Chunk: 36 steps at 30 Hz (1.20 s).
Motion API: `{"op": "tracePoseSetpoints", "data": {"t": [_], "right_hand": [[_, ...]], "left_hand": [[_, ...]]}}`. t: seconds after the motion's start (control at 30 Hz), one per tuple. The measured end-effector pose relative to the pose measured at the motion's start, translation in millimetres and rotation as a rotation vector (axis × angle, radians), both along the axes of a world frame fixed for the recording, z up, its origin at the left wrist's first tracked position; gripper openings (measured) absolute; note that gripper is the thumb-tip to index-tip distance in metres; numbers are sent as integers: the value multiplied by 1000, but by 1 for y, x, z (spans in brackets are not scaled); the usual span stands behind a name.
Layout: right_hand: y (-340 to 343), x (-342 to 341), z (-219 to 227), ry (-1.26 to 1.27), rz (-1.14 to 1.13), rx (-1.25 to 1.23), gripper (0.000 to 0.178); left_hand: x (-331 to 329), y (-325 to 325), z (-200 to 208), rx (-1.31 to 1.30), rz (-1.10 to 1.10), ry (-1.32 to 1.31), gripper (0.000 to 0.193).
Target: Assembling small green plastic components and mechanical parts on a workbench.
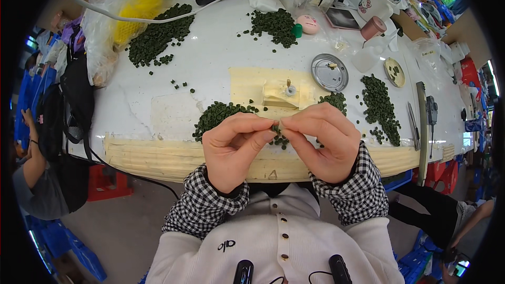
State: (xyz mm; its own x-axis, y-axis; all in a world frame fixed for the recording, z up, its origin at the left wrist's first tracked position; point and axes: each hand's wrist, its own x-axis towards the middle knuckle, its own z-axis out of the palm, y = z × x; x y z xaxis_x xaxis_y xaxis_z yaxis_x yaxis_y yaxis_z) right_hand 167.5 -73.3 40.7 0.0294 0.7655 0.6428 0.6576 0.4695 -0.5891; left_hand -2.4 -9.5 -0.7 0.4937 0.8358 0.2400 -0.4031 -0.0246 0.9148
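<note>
My left hand (231, 150) and my right hand (326, 139) meet above the table's near edge, fingertips almost touching. Thumb and forefinger of each are pinched around a small dark green piece (275, 127), mostly hidden by the fingers. Loose dark green pieces of the same look lie in a pile (218, 118) beside my left hand, and a smaller pile (334, 102) sits just beyond my right. Straight ahead of my hands is a tape-covered block (279, 94) with a small metal post (289, 85) on top.
More green pieces lie in heaps at the far left (160, 37), far middle (273, 25) and right (380, 106). A round metal dish (330, 72) stands beyond my right hand. Tweezers (413, 126) lie at the right. A white cable (158, 21) crosses the back. Other people sit on both sides.
</note>
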Motion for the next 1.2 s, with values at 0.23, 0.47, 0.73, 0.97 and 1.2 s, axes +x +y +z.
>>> {"op": "tracePoseSetpoints", "data": {"t": [0.23,0.47,0.73,0.97,1.2], "right_hand": [[-24,29,21,-25,-317,-115,14],[-35,37,-9,-273,-349,-270,8],[-39,36,-20,-356,-345,-315,10],[-35,31,-21,-409,-327,-292,9],[-30,31,-28,-333,-301,-184,15]], "left_hand": [[-12,-3,6,587,115,497,20],[-12,-11,-2,737,184,656,20],[-31,-11,6,768,321,739,19],[-24,-10,8,917,387,827,20],[17,9,13,1031,454,940,15]]}}
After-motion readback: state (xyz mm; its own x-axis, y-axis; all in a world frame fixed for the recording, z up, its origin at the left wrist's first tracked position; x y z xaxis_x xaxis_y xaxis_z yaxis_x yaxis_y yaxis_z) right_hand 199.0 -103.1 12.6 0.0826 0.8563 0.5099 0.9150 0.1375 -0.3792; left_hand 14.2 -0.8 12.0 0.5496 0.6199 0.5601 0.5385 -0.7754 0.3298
